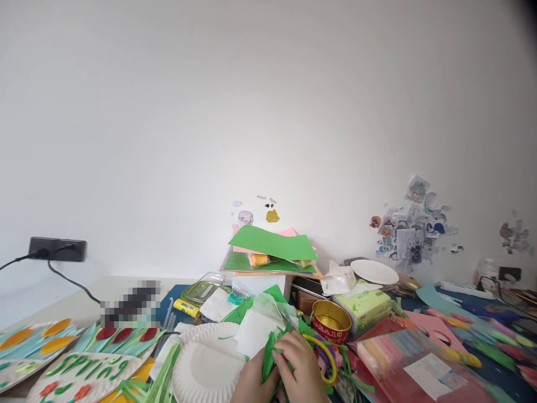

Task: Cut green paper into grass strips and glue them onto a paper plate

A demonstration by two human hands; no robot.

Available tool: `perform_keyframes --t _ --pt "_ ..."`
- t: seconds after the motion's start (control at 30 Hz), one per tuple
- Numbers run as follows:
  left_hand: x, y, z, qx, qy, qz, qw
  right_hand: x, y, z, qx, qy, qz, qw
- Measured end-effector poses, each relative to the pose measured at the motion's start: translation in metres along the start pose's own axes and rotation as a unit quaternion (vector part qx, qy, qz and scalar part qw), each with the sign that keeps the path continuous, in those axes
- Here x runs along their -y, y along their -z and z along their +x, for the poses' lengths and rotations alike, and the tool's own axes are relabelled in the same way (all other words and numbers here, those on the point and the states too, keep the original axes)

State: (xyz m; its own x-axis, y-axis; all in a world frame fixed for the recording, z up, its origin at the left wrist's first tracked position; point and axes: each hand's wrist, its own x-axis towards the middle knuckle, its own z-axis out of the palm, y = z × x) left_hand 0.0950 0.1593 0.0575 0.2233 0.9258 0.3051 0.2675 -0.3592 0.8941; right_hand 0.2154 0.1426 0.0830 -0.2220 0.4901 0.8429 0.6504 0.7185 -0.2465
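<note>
Low in the middle of the head view, my left hand (pixel 255 380) and my right hand (pixel 302 368) meet, fingers pinched around green paper (pixel 268 356) cut into narrow pointed pieces. Just right of my right hand is a yellow ring-shaped handle (pixel 331 358); I cannot tell whether the hand touches it. A white paper plate (pixel 201 364) lies left of my hands, with long green paper strips (pixel 161 380) beside it. Behind my fingers sits crumpled white tissue (pixel 262 322).
A red and gold tin (pixel 331 330) stands near a green tissue pack (pixel 364 305). Coloured clay packs (pixel 394 352) lie at right. A plate lettered "Spring" (pixel 84 372) and a glue stick (pixel 187 308) are at left. Green sheets (pixel 272 243) top a stack by the wall.
</note>
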Motion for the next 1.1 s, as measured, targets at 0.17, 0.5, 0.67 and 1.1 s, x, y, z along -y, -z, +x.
perform_keyframes --t 0.17,0.5,0.67,1.1 --pt "0.004 -0.003 0.000 0.040 0.015 -0.036 0.998 0.004 0.006 -0.002 -0.105 -0.037 0.003 0.994" --pt "-0.011 0.010 0.001 -0.077 0.052 -0.068 0.993 -0.016 -0.003 -0.003 -0.168 -0.329 0.178 0.912" --pt "-0.004 0.012 0.003 -0.080 0.025 -0.044 0.996 -0.024 -0.011 -0.007 -0.135 -0.291 0.131 0.938" --pt "-0.012 0.008 0.000 -0.052 0.077 -0.104 0.990 -0.019 0.004 -0.006 -0.031 -0.144 -0.165 0.975"
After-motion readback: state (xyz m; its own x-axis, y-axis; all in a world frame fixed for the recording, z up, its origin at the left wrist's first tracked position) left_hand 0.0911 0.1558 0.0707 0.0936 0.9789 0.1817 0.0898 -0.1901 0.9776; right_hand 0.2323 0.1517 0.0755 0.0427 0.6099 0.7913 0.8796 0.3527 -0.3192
